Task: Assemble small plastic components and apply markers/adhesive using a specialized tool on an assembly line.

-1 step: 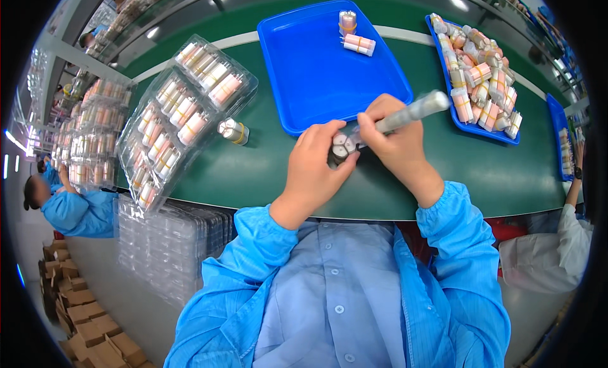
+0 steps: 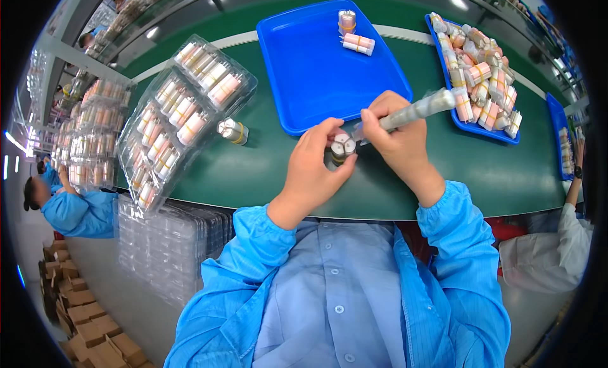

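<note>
Fingers and thumb of my left hand [image 2: 311, 168] wrap round a small bundle of cylinders [image 2: 342, 146], its round pale ends facing up. My right hand [image 2: 400, 140] is closed in a pen grip on a thick pen-like tool [image 2: 415, 110] wrapped in clear film. The tool's narrow tip points at the bundle's right side; I cannot tell whether it touches. Both hands are just off the near edge of a blue tray [image 2: 310, 83], which holds a banded bundle lying down [image 2: 358, 44] and an upright bundle [image 2: 346, 22].
A single banded bundle [image 2: 232, 131] stands left on the green table [image 2: 272, 191], beside a clear blister tray [image 2: 250, 89] of bundles. A heaped blue tray [image 2: 453, 118] is at right. Stacked clear trays [image 2: 171, 241] are lower left. People sit at both sides.
My right hand and the tool have shifted slightly right and up. In my left hand the bundle has turned a little, showing its ends more plainly.
</note>
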Motion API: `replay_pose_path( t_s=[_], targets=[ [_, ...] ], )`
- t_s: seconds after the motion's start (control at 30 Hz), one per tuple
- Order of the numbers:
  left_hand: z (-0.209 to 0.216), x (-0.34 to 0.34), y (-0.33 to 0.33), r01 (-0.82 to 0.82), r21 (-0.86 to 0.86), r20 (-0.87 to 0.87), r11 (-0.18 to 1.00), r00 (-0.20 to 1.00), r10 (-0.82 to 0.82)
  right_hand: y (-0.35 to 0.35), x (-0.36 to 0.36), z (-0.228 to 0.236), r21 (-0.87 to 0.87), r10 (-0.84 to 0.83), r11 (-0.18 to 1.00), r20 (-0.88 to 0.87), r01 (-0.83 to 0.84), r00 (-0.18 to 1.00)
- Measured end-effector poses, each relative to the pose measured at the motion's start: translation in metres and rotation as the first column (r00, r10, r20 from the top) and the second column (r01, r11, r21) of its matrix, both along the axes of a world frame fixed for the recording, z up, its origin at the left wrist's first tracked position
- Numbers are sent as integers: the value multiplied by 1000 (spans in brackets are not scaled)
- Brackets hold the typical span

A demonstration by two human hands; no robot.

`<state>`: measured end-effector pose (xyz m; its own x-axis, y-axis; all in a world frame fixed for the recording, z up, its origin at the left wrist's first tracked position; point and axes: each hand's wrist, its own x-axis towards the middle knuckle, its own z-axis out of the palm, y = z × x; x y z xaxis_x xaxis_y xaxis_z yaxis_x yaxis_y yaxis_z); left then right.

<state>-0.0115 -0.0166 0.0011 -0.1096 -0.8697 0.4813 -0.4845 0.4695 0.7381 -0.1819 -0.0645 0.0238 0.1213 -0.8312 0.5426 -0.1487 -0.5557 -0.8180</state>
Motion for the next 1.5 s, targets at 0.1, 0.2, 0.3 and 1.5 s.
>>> replay_pose_path(
  t_s=[0.1,0.2,0.3,1.5],
  targets=[
    [-1,5,5,140,154,-124,978,985,-121,1,-2,4,-11,0,1000,-4,0,1000],
    [2,7,7,177,186,-91,967,983,-162,-2,-2,-5,-74,53,996,-58,-57,997],
    [4,6,7,162,177,-62,971,986,-153,0,-1,-5,-38,48,998,-106,-53,993],
    [-3,24,16,300,436,-570,848,822,2,-2,-3,7,195,-69,980,124,44,990]
  ],
)
